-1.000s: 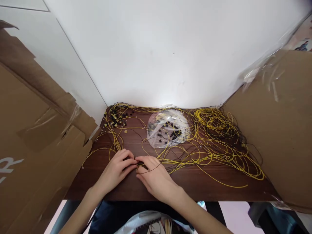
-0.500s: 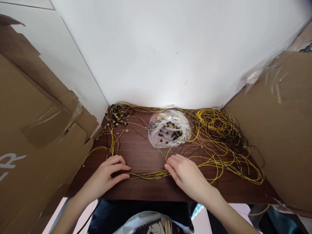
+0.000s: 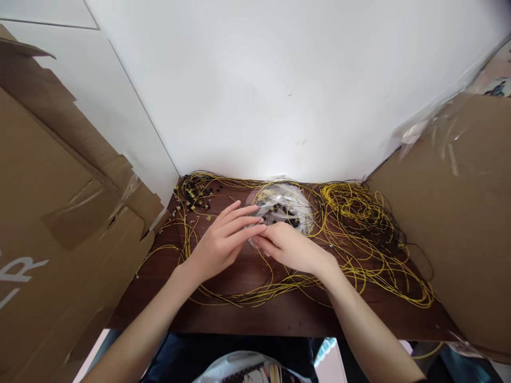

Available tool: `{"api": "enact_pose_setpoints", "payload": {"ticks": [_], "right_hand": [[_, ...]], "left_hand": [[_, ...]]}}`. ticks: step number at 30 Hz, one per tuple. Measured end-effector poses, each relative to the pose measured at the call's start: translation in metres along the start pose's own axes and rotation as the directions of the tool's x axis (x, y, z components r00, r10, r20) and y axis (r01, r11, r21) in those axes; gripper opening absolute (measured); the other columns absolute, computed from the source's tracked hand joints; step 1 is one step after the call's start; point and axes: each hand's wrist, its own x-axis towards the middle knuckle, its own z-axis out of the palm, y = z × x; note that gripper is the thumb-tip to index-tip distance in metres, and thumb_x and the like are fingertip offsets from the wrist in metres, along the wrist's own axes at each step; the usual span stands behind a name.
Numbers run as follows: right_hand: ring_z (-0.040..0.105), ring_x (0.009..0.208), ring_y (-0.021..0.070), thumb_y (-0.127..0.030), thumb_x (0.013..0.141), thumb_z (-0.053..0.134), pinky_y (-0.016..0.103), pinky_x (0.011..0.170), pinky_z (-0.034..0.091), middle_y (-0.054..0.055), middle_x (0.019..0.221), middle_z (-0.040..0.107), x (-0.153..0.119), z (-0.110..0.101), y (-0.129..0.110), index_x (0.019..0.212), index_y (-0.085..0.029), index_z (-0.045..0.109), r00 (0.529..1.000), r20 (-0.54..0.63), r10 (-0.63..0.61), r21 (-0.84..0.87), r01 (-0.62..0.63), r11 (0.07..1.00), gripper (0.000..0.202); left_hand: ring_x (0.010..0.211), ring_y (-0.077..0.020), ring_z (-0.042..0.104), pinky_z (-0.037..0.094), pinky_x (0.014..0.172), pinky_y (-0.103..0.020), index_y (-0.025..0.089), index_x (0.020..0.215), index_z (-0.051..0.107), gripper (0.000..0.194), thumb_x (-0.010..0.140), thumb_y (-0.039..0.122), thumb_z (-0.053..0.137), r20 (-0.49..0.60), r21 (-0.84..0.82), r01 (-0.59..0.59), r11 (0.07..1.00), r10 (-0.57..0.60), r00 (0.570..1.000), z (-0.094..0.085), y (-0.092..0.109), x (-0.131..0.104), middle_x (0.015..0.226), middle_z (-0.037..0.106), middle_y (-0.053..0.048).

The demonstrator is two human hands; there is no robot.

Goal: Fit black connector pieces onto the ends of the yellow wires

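My left hand (image 3: 225,236) is raised over the table with its fingers stretched out and slightly spread, its thumb hidden. Its fingertips meet the fingers of my right hand (image 3: 289,247). That right hand is closed in a pinch, and whatever is between its fingertips is too small or hidden to tell. Just behind both hands lies a clear plastic bag (image 3: 305,213) with small black parts in it, partly covered by my fingers. In front, a loose bundle of yellow and black wires (image 3: 255,295) runs across the table, with neither hand on it.
A tangled coil of yellow wire (image 3: 347,205) spreads over the right of the brown table (image 3: 239,322). Small black connectors (image 3: 195,194) with wires sit at the back left. Cardboard panels (image 3: 447,213) stand at both sides, and a white wall (image 3: 255,96) rises behind.
Both hands have let go of the wire bundle at the front. They have moved inward and away from me, coming together before the plastic bag. The bundle now lies looser.
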Motion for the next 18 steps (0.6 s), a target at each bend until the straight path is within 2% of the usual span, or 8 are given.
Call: {"api": "enact_pose_setpoints", "payload": {"ticks": [2,5,9,13,16,17,18], "right_hand": [[0.045,0.053,0.0086,-0.026,0.094,0.04,0.022,0.055,0.03,-0.001,0.063,0.055,-0.002,-0.004,0.004,0.077,-0.016,0.057,0.999,-0.024,0.034,0.024,-0.034,0.999,0.026],[0.044,0.056,0.0087,-0.028,0.095,0.039,0.022,0.057,0.03,-0.002,0.062,0.053,-0.007,-0.01,0.008,0.073,-0.017,0.053,0.993,-0.095,0.077,0.042,-0.073,0.996,0.029],[0.043,0.056,0.0087,-0.029,0.096,0.038,0.022,0.056,0.03,-0.002,0.061,0.051,-0.009,-0.006,0.012,0.071,-0.016,0.052,0.977,-0.181,0.112,0.063,-0.102,0.993,0.031],[0.044,0.056,0.009,-0.029,0.094,0.043,0.023,0.056,0.032,-0.002,0.061,0.052,-0.004,-0.002,0.014,0.07,-0.015,0.057,0.974,-0.203,0.106,0.023,-0.103,0.994,0.03],[0.053,0.065,0.0108,-0.029,0.09,0.05,0.024,0.06,0.039,0.0,0.072,0.062,0.004,-0.02,0.005,0.08,-0.017,0.064,0.956,-0.286,0.065,0.045,-0.054,0.998,0.021],[0.057,0.071,0.0121,-0.029,0.089,0.053,0.025,0.063,0.042,0.001,0.079,0.065,0.005,-0.03,-0.002,0.086,-0.018,0.065,0.933,-0.356,0.055,0.077,-0.029,0.997,0.017],[0.059,0.073,0.0127,-0.029,0.087,0.055,0.026,0.065,0.044,0.001,0.081,0.066,0.004,-0.04,-0.011,0.09,-0.02,0.066,0.89,-0.453,0.055,0.13,0.005,0.992,0.014]], "left_hand": [[0.125,-0.0215,0.045,0.035,0.107,-0.05,0.021,0.113,0.06,0.031,0.085,0.008,0.055,-0.061,0.054,-0.016,0.998,0.019,0.998,0.007,-0.008,0.004,0.118,0.061,-0.008],[0.128,-0.0231,0.042,0.036,0.106,-0.05,0.02,0.099,0.063,0.017,0.083,0.015,0.061,-0.113,0.108,-0.014,0.994,0.026,0.993,0.015,-0.014,0.007,0.126,0.055,-0.009],[0.132,-0.0228,0.037,0.03,0.11,-0.054,0.019,0.092,0.061,0.008,0.086,0.017,0.057,-0.129,0.125,0.007,0.992,0.009,0.992,0.025,-0.017,0.006,0.133,0.051,-0.006],[0.133,-0.0231,0.036,0.028,0.111,-0.055,0.018,0.09,0.059,0.006,0.087,0.016,0.055,-0.149,0.116,0.041,0.992,-0.024,0.988,0.033,-0.02,-0.001,0.132,0.052,-0.007],[0.132,-0.0232,0.037,0.028,0.11,-0.054,0.017,0.089,0.058,0.006,0.087,0.014,0.054,-0.15,0.094,0.071,0.993,-0.057,0.987,0.034,-0.023,-0.007,0.129,0.054,-0.008],[0.132,-0.0231,0.037,0.029,0.11,-0.054,0.018,0.089,0.058,0.006,0.087,0.014,0.053,-0.146,0.088,0.082,0.993,-0.069,0.987,0.034,-0.024,-0.008,0.128,0.054,-0.008],[0.131,-0.0228,0.038,0.03,0.11,-0.054,0.018,0.089,0.058,0.007,0.087,0.015,0.053,-0.139,0.082,0.093,0.992,-0.081,0.987,0.033,-0.025,-0.01,0.128,0.054,-0.008]]}}
